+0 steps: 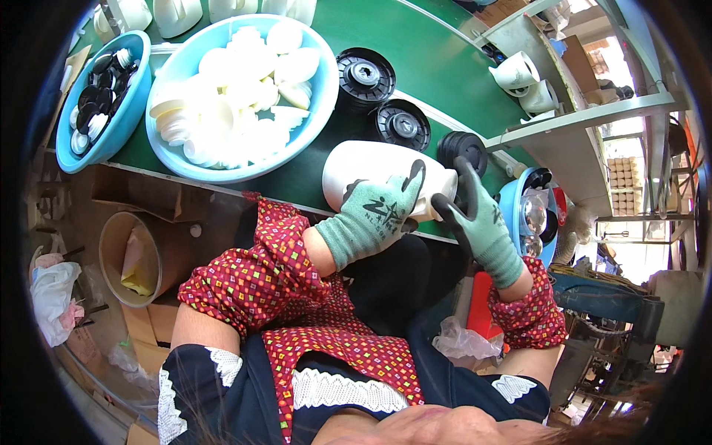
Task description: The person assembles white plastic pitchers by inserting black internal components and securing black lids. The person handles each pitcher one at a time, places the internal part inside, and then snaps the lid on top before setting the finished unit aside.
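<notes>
A white plastic jug body (363, 167) lies on its side at the near edge of the green table. My left hand (382, 211), in a green glove with dark fingertips, grips it from below, thumb up along its side. The similarly gloved right hand (478, 226) holds its narrower right end between thumb and fingers. Some fingertips are hidden behind the jug. Just beyond it are stacked black round plastic parts (403, 126), more black discs (366, 74), and a smaller black stack (463, 152) close to my right fingers.
A large blue basin (165, 159) holds white plastic parts; a narrower blue basin (67, 148) holds black and white caps. Another blue tub (510, 200) stands to the right. White jugs (515, 72) sit at the far right, under a metal frame (578, 119). A brown bin (111, 256) stands on the floor.
</notes>
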Demonstrator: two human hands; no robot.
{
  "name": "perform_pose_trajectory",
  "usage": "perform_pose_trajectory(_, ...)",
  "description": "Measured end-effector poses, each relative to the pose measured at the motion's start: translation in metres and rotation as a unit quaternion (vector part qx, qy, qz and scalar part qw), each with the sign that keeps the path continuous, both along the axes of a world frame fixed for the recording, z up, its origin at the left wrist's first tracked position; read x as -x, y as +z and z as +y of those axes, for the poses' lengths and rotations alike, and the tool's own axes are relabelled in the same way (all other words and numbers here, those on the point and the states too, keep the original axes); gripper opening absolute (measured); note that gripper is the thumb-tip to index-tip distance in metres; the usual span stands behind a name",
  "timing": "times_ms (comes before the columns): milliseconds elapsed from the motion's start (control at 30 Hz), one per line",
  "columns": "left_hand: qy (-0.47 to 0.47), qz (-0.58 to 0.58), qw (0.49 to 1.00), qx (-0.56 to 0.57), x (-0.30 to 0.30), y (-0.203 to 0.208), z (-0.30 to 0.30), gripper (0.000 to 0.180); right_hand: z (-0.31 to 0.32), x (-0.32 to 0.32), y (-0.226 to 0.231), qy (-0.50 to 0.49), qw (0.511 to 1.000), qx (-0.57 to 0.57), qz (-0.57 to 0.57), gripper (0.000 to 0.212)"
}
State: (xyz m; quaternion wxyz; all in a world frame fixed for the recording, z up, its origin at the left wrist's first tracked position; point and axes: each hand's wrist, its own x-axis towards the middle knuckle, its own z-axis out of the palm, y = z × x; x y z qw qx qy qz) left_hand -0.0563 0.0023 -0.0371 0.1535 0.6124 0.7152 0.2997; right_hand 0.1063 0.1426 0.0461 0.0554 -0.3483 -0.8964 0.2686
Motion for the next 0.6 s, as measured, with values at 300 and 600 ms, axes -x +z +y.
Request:
perform_pose_trajectory(300,-0.038,0.019,0.999,-0.019,0.001,-0.010,-0.005,0.100,0.002,-0.010,-0.003,0.207,0.967,-0.149,0.005,0.084)
perform_pose_trajectory(600,-0.094,0.042,0.994,-0.048,0.012,-0.016,-0.005,0.100,0.023,-0.027,-0.005,0.396,0.890,-0.223,-0.021,0.078)
